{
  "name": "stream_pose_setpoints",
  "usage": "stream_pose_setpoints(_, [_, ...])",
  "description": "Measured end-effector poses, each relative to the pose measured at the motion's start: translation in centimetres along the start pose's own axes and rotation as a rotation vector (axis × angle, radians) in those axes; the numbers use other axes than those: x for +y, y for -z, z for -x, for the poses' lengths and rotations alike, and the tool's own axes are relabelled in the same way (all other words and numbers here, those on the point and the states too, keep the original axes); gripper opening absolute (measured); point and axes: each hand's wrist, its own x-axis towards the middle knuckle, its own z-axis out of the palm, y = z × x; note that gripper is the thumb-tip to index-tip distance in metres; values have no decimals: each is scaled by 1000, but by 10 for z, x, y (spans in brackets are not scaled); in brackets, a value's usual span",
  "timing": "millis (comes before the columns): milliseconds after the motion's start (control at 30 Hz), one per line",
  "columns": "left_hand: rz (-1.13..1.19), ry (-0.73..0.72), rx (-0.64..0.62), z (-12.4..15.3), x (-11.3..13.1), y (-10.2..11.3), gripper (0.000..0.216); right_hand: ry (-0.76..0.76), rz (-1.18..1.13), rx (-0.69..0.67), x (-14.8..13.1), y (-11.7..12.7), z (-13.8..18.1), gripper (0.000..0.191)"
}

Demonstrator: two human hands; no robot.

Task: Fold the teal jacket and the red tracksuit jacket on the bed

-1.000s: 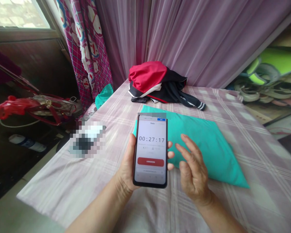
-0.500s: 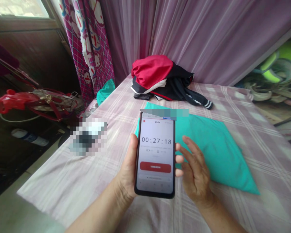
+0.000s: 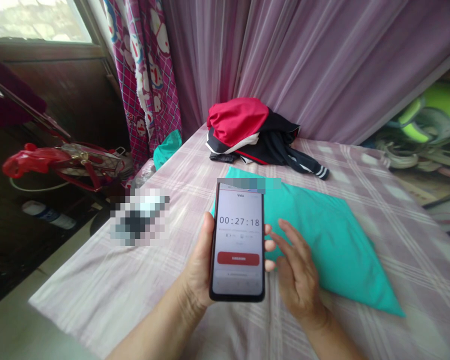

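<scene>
A black smartphone (image 3: pixel 238 242) stands upright in my left hand (image 3: pixel 198 267), thumb along its left edge and fingertips showing at the right edge. Its lit screen reads 00:27:18 above a red button. My right hand (image 3: pixel 298 275) hovers just right of the phone, fingers apart and holding nothing. Behind both hands a folded turquoise cloth (image 3: pixel 330 235) lies flat on the checked bed sheet (image 3: pixel 165 290). Part of that cloth is hidden by the phone and my right hand.
Red, white and dark clothing (image 3: pixel 243 122) is heaped at the far end, before a purple curtain (image 3: pixel 303 65). A blurred-out object (image 3: pixel 140 217) lies near the left edge. Left of the bed is a red bag (image 3: pixel 97 170); shelves with shoes (image 3: pixel 416 145) stand right.
The view has shifted slightly, so the clothing and bed appear lower. The phone and my right hand have moved a little left in the picture. The time on the screen is the same.
</scene>
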Motion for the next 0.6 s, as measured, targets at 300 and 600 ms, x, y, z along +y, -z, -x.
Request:
stream_pose_setpoints(300, [-276, -482, 610, 0, 51, 15, 57, 60, 120, 41, 10, -14, 5, 44])
stream_pose_setpoints(600, [-1161, -451, 1124, 55, 139, 44, 51, 147, 169, 85, 7, -9, 9, 41])
